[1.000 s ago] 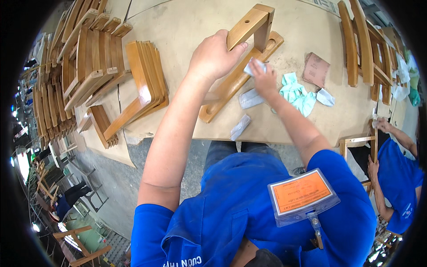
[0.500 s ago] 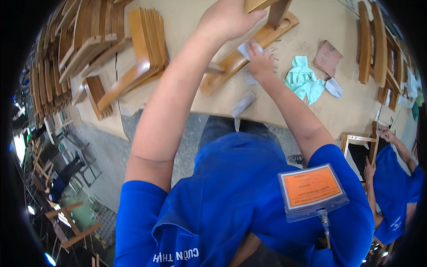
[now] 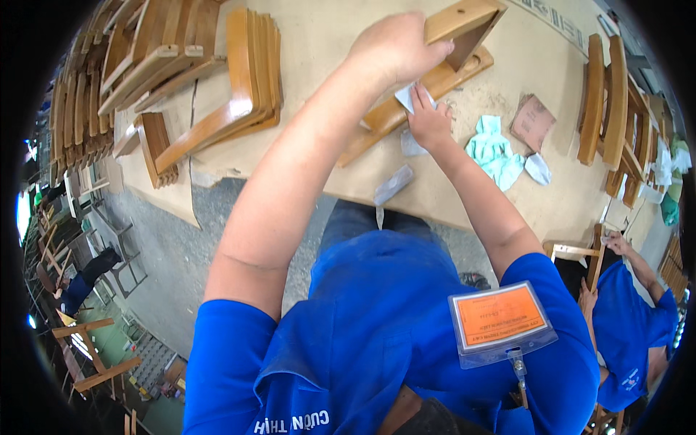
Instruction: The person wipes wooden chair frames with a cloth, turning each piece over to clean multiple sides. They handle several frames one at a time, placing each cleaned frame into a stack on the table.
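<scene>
My left hand (image 3: 395, 49) is closed around the upper rail of a brown wooden frame (image 3: 464, 20), which stands on the table. Between the frame's rails, a crosspiece runs down to the lower rail, where a rounded recess shows near the right end. With its fingers, my right hand (image 3: 431, 123) presses a pale folded sheet (image 3: 407, 98), which looks like sandpaper, against the lower rail. Just below that rail lies a translucent scrap (image 3: 413, 143), and a greyish wrapped bundle (image 3: 394, 184) rests at the table's near edge. My left forearm hides part of the frame.
A mint-green cloth (image 3: 495, 154), a reddish-brown sandpaper sheet (image 3: 533, 122) and a pale folded piece (image 3: 537, 169) lie to the right. Stacked wooden frames (image 3: 250, 65) stand at left, more frames (image 3: 615, 101) at far right. A co-worker in blue (image 3: 629, 319) handles a frame at lower right.
The whole view has shifted, so the table and both hands sit lower, showing more of the upper rail. My left hand still grips it, and my right still presses the sheet on the lower rail.
</scene>
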Demonstrator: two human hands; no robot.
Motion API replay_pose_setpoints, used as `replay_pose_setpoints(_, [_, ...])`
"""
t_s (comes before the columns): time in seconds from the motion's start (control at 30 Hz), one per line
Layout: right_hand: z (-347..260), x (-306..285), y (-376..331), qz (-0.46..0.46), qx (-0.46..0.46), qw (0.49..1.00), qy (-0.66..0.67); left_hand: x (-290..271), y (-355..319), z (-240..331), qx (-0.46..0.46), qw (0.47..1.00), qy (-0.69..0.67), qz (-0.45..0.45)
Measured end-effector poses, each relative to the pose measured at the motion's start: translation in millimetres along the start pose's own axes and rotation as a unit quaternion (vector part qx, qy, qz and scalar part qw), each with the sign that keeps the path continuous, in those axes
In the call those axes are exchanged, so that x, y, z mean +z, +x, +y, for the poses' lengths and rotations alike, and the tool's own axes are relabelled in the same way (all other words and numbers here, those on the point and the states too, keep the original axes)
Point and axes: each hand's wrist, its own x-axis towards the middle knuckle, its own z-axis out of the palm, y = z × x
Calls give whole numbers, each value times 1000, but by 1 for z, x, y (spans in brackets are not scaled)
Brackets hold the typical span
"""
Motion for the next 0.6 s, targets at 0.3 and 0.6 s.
replay_pose_setpoints(0.3, [-9,-23,-2,69,54,992,92,0,2,-3,-15,1000,-14,2])
replay_pose_setpoints(0.6, [-49,-14,-48,-63,-141,988,10,0,1,-1,-21,1000,-22,-3])
